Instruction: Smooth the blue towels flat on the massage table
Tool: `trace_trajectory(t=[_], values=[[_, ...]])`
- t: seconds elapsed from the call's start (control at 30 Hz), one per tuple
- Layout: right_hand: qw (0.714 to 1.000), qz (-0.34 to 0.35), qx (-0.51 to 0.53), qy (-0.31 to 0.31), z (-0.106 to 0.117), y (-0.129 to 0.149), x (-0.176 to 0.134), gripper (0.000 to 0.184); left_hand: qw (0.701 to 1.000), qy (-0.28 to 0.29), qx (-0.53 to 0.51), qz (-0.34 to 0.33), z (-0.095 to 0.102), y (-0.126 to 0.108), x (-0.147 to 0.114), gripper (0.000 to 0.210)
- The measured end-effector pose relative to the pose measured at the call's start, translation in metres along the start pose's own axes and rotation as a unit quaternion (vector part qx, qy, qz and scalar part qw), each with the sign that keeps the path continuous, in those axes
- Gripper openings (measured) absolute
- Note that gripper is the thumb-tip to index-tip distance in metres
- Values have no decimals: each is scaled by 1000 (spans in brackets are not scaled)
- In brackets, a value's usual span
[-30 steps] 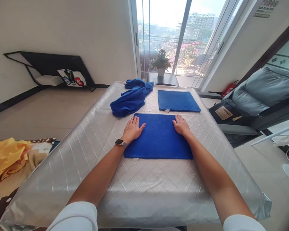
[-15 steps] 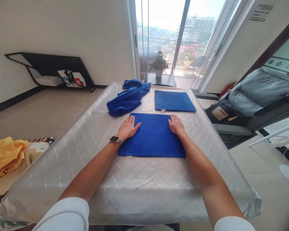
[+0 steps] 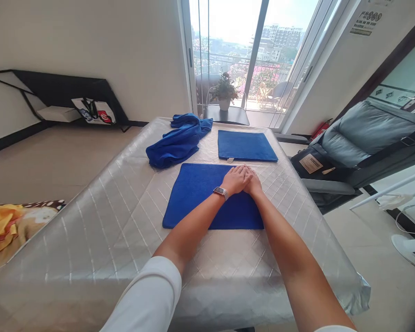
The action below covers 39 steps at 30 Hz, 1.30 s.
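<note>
A blue folded cloth [image 3: 193, 196] lies flat and smooth on the table. My left hand [image 3: 235, 180], a watch on its wrist, rests near the cloth's far right corner with fingers stretched out, overlapping the edge of my right hand. Against it, my right hand [image 3: 253, 183] lies on the cloth's right side, its fingers partly covered by the left. Neither hand grips anything. Beyond them sits a second folded blue cloth [image 3: 248, 145] with a small white tag. Farther left is a crumpled blue cloth [image 3: 178, 140] in a loose heap.
A silvery quilted cover [image 3: 107, 230] drapes over the table. To the right stands a grey armchair [image 3: 363, 138] with a dark bag on it. Past the far edge, a potted plant [image 3: 224, 92] stands on a chair by the glass door. Yellow fabric [image 3: 2, 226] lies at left.
My left hand has moved from the cloth's left side across to the right, meeting my right hand. The right hand stays at about the same spot. The view has shifted slightly.
</note>
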State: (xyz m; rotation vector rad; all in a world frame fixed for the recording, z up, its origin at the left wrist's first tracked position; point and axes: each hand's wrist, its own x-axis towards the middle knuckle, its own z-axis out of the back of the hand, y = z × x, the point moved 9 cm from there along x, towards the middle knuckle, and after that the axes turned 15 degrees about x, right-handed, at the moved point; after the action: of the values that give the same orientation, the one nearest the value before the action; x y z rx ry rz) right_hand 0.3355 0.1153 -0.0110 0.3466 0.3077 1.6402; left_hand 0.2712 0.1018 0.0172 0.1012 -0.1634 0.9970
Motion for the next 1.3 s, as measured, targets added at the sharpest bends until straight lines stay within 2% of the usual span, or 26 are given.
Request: trace_trajectory(t=[0.07,0.13,0.27,0.4,0.47,0.53,1.07,1.17,1.3], values=[[1000,-6,4,-8,1,-1,0,61,1000,16,-10,23,-10,8,-2,74],[1000,-17,12,-16,3,0,1,62,999,29,-5,43,-17,29,-11,77],[999,-29,23,-14,3,3,3,63,995,31,29,86,-17,96,-42,84],[999,-34,29,-10,2,1,3,63,985,47,40,161,-13,166,-78,80],[999,-35,31,-11,1,0,4,63,979,51,44,194,-11,191,-93,80],[999,-34,30,-11,1,-1,5,63,974,54,45,215,-10,206,-103,82],[999,-34,7,-9,4,1,5,63,974,31,34,223,-12,207,-107,87],[999,-20,-17,-28,10,9,0,61,974,29,32,222,-12,207,-106,88],[996,31,-57,-60,23,32,-14,60,974,23,30,222,-11,207,-106,85]])
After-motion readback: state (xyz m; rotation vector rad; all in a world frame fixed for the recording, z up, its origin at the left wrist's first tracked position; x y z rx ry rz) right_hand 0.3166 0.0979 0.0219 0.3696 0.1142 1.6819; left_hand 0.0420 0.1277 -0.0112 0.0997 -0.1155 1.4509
